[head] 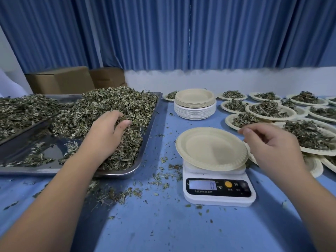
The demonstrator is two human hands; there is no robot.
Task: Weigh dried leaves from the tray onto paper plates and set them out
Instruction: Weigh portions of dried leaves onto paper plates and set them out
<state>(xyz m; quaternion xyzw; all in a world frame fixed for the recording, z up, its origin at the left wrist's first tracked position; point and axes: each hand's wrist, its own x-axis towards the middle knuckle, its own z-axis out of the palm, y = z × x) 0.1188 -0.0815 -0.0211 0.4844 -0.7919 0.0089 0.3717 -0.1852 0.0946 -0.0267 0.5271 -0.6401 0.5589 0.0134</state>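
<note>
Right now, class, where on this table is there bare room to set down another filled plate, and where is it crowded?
Free: the cloth in front of the scale, only crumbs; a strip between the tray and the plate stack. Crowded: right of the scale, filled plates overlap; the tray of dried leaves fills the left.

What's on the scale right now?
One empty paper plate sits on the scale; its display reads 0. The plate covers most of the weighing platform, hiding its surface.
</note>
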